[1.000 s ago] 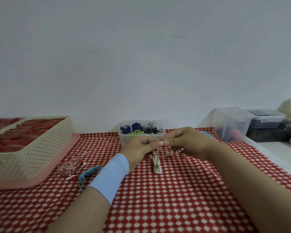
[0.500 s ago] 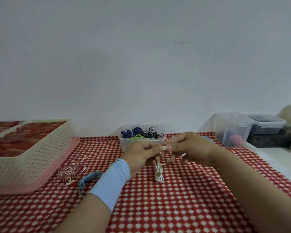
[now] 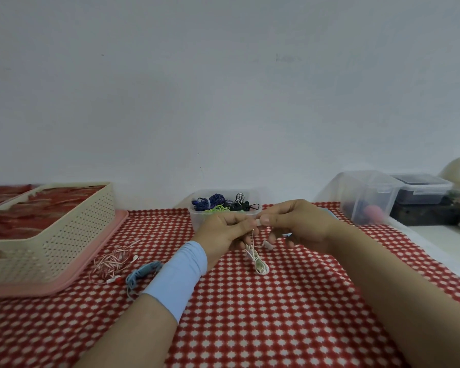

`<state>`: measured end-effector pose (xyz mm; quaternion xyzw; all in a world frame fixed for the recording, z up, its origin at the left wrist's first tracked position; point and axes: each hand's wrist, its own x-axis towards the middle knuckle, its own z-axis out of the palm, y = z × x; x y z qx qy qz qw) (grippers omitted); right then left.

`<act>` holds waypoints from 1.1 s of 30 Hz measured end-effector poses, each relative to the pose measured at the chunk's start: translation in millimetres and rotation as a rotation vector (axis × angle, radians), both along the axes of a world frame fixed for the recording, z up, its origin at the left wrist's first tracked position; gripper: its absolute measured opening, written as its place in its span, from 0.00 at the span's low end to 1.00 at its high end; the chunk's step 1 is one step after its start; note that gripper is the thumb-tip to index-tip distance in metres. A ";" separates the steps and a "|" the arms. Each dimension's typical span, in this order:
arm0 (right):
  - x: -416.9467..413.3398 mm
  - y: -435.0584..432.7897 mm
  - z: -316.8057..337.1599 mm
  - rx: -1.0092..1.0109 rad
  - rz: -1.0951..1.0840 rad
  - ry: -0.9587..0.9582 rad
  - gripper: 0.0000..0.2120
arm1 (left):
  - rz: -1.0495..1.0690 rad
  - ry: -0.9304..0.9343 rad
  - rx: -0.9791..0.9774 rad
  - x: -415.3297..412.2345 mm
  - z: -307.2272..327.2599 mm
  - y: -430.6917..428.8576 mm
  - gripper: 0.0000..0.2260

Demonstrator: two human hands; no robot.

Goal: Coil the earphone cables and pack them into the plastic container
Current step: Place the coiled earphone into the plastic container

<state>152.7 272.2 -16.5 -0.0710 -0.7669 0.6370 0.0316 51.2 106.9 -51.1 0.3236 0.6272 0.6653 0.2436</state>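
A red-and-white patterned tablecloth (image 3: 250,314) fills the lower frame. At left sits a cream perforated plastic basket (image 3: 72,235). At centre, a clear plastic container (image 3: 197,221) holds coiled blue, green and black cables. Just in front of it, the left hand (image 3: 223,232) and the right hand (image 3: 300,224) meet fingertip to fingertip, both pinching the top of a white coiled earphone cable (image 3: 258,264), which hangs below them. A loose pink-and-white cable (image 3: 109,261) lies at lower left.

- Looks like a plain room at home, set up for sorting: a bare white wall (image 3: 223,88) stands close behind the table (image 3: 250,328).
- A red-and-white checked cloth (image 3: 316,301) covers it.
- Cream perforated basket (image 3: 72,235) on a pink tray (image 3: 64,284), left.
- Clear lidded storage boxes (image 3: 367,197), far right.
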 end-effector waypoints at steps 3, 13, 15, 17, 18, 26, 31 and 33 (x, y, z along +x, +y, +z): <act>-1.0 -1.8 -1.4 -0.020 -0.020 -0.012 0.07 | 0.007 0.012 -0.011 -1.0 0.2 -2.4 0.05; -0.3 8.3 1.2 0.305 -0.092 -0.005 0.03 | 0.160 0.430 -0.342 -2.9 11.1 -4.6 0.07; -3.7 11.0 -2.5 0.440 -0.098 -0.028 0.04 | 0.201 0.622 -0.557 -1.6 19.2 -6.6 0.11; -6.5 13.6 -7.8 0.559 -0.068 -0.076 0.05 | 0.160 0.715 -0.812 3.9 26.3 -5.7 0.19; -7.6 14.7 -10.5 0.615 -0.053 -0.109 0.05 | 0.122 0.749 -0.948 7.0 28.3 -4.3 0.22; -10.7 -1.4 -18.7 0.960 -0.015 -0.152 0.21 | 0.032 0.822 -1.085 3.5 25.5 -4.1 0.12; -12.8 -12.7 -23.7 1.015 -0.061 -0.101 0.12 | 0.031 0.805 -0.953 1.8 30.6 -10.8 0.14; -11.2 -13.5 -19.8 1.010 -0.092 -0.084 0.11 | 0.052 0.766 -0.852 0.0 33.7 -13.1 0.13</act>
